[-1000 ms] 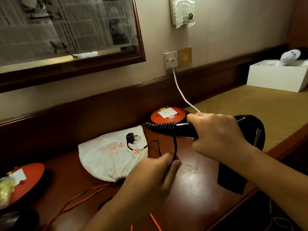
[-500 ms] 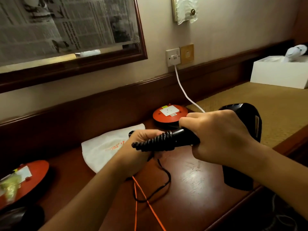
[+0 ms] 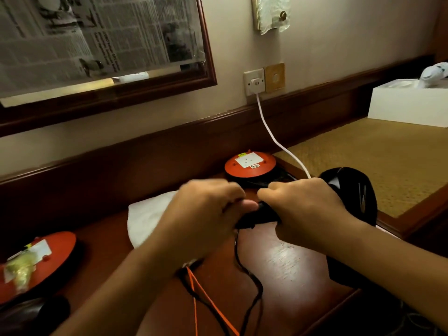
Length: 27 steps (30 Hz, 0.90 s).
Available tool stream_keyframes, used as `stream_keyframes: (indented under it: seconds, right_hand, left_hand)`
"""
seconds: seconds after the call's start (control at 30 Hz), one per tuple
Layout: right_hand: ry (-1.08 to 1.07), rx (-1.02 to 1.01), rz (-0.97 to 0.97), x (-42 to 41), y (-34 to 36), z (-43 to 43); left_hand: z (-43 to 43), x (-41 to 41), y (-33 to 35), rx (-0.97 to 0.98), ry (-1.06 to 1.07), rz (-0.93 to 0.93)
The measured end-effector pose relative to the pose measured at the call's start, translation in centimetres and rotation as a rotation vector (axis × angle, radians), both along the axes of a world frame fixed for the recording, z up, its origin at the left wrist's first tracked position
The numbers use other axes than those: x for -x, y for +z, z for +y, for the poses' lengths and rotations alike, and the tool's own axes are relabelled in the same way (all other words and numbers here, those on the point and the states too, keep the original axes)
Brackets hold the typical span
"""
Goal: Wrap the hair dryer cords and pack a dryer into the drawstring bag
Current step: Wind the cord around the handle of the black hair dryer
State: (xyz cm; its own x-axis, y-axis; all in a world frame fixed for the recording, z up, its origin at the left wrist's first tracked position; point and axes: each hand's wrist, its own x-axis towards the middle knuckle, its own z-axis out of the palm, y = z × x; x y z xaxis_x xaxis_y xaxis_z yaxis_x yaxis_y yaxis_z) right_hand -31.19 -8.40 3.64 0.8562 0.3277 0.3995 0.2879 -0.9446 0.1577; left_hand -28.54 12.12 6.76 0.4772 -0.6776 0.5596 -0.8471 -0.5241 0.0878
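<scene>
Cord wrap under way!
Right hand grips the hair dryer handle to steady it; left hand curls its fingers round the cord, likely winding.

Hotel-style room: wood-framed mirror, long wooden desk, wall socket, tissue box.

1. The left hand and right hand meet over the desk, both gripping the hair dryer, whose body sits to the right.
2. The drawstring bag lies behind the left hand.
3. The cord hangs from the handle onto the desk.
4. One cable reel sits behind the hands, against the wall.
5. A box stands far right.
</scene>
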Motion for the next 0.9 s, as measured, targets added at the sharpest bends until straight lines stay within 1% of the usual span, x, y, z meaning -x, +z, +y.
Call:
stream_keyframes:
  seconds: [0.03, 0.07, 0.1, 0.13, 0.2, 0.23, 0.3, 0.33, 0.4, 0.43, 0.47, 0.53, 0.57, 0.6, 0.63, 0.7, 0.73, 0.8, 0.87, 0.9]
  right_hand:
    - [0.048, 0.022, -0.029, 0.3, 0.0, 0.0]
    - [0.081, 0.03, -0.061, 0.6, 0.3, 0.0]
    - [0.103, 0.028, -0.086, 0.8, 0.6, -0.1]
    - [0.119, 0.018, -0.111, 0.9, 1.0, -0.3]
    - [0.138, -0.019, -0.161, 1.1, 1.9, -0.6]
    - [0.141, -0.045, -0.189, 1.1, 2.3, -0.7]
    - [0.124, -0.119, -0.219, 1.0, 2.6, -0.8]
    - [0.101, -0.152, -0.22, 0.8, 2.6, -0.8]
    - [0.03, -0.16, -0.204, 0.2, 2.2, -0.8]
    - [-0.007, -0.144, -0.194, -0.2, 2.0, -0.8]
    - [-0.039, -0.134, -0.183, -0.7, 1.7, -0.9]
    - [-0.11, -0.146, -0.14, -1.7, 1.4, -0.9]
    - [-0.152, -0.153, -0.112, -2.2, 1.4, -0.9]
    - [-0.184, -0.15, -0.09, -2.6, 1.5, -0.8]
    - [-0.194, -0.128, -0.077, -3.0, 1.5, -0.7]
    - [-0.17, -0.052, -0.097, -3.4, 1.5, -0.5]
    - [-0.147, -0.013, -0.114, -3.5, 1.5, -0.3]
    - [-0.066, 0.05, -0.124, -3.5, 1.5, -0.1]
    - [0.017, 0.084, -0.111, -3.0, 1.7, -0.2]
    - [0.047, 0.09, -0.12, -2.7, 1.9, -0.4]
  left_hand:
    - [0.4, -1.0, 0.9, 0.069, -0.026, 0.056]
    - [0.5, -1.7, 1.8, 0.118, -0.037, 0.173]
    - [0.7, -2.7, 1.7, 0.181, -0.049, 0.323]
    - [0.6, -2.8, 2.0, 0.246, -0.084, 0.516]
    - [1.0, -4.1, -0.5, 0.378, -0.123, 0.817]
    - [0.9, -4.7, -2.0, 0.421, -0.072, 0.912]
    - [0.7, -5.0, -5.1, 0.391, 0.088, 0.97]
    - [0.4, -4.0, -5.7, 0.365, 0.1, 0.99]
    - [-0.9, -1.6, -6.3, 0.332, 0.012, 1.002]
    - [-1.4, -0.1, -6.0, 0.273, 0.008, 0.929]
    - [-2.0, 1.7, -5.1, 0.167, 0.022, 0.789]
    - [-1.3, 1.9, -5.4, -0.09, 0.112, 0.407]
    - [-1.1, 1.8, -4.9, -0.145, 0.185, 0.274]
    - [-1.2, 1.6, -4.2, -0.159, 0.186, 0.144]
    - [-1.1, 1.2, -3.2, -0.105, 0.15, 0.061]
    - [-1.0, 0.2, -1.1, 0.041, 0.071, 0.053]
    - [-0.9, -0.8, 0.0, 0.106, 0.066, 0.059]
    - [-0.8, -2.5, 2.0, 0.161, 0.076, 0.066]
    - [-1.1, -3.7, 3.4, 0.164, 0.044, 0.165]
    - [-1.2, -4.4, 3.6, 0.173, 0.01, 0.277]
